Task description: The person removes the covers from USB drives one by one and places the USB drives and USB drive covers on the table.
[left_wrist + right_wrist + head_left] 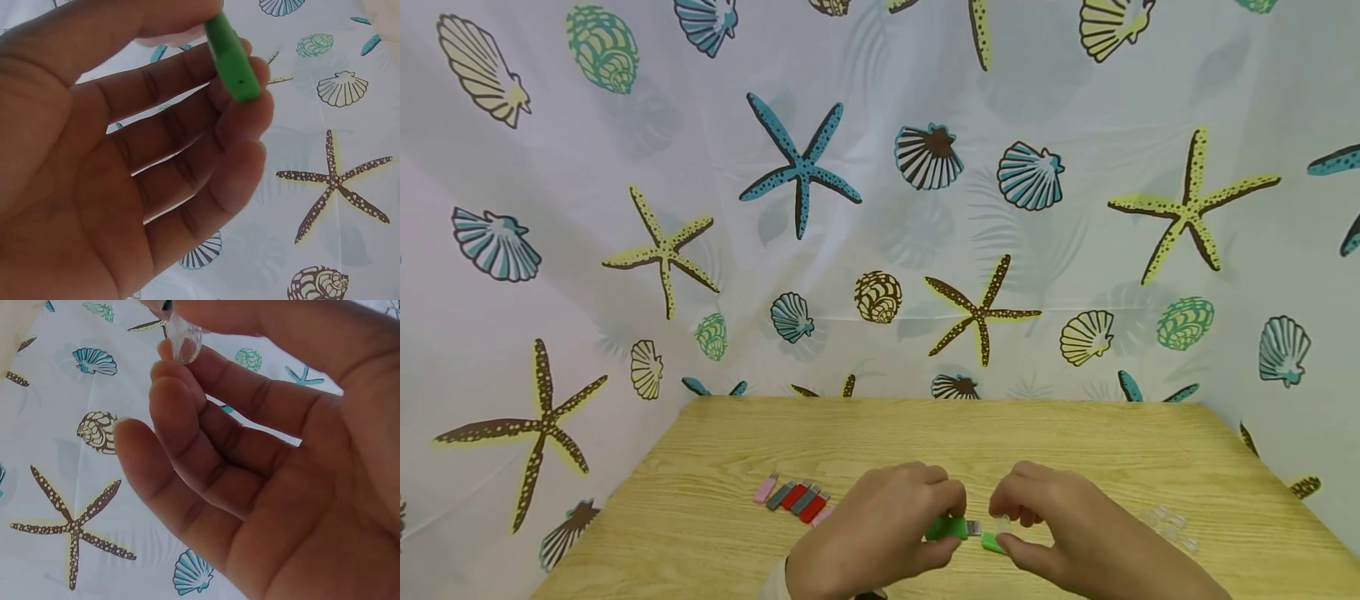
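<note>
My left hand pinches a green USB flash drive between thumb and fingers. The drive's bare metal plug points right, toward my right hand. Seen from the left wrist, the drive's green end sticks out past the fingers. The right hand pinches a small clear plastic cap, which stands apart from the plug. A second green piece shows beside the right thumb; whether it is held or lies on the table, I cannot tell. Fingers hide part of the drive and cap.
On the wooden table, several pink, grey and red USB flash drives lie in a slanting row at left. Several clear caps lie to the right, beyond the right wrist. A shell-and-starfish curtain hangs behind and at both sides.
</note>
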Tool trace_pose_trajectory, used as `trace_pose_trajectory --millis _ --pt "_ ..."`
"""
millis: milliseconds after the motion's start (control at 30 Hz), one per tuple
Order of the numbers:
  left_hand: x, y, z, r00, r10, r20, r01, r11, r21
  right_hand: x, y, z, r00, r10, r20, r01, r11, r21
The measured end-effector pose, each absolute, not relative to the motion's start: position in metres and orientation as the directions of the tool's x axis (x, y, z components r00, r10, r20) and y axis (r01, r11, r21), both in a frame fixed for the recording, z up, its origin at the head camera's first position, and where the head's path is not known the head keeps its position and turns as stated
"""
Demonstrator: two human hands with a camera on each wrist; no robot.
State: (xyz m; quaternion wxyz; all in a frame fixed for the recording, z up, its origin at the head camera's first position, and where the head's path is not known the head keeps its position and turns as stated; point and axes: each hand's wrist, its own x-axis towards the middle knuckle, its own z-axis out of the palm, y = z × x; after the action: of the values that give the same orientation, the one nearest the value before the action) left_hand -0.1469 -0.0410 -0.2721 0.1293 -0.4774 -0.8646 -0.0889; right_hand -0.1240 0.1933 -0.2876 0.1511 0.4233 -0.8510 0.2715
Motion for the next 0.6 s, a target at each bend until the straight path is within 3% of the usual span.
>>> trace_pose_trajectory --millis 167,600 --pt "-0.159 -0.045 -0.276 -0.577 0.77 0.273 0.81 0.581 0.074 -0.128 0.2 -0.287 -0.636 -0.585 0.503 -0.763 0.573 -0.299" --pt "-0.196 -0.07 -0.291 -0.684 0.691 0.233 0.729 0.639 0.245 -0.14 0.225 -0.287 -0.741 -0.516 0.43 -0.668 0.624 -0.405"
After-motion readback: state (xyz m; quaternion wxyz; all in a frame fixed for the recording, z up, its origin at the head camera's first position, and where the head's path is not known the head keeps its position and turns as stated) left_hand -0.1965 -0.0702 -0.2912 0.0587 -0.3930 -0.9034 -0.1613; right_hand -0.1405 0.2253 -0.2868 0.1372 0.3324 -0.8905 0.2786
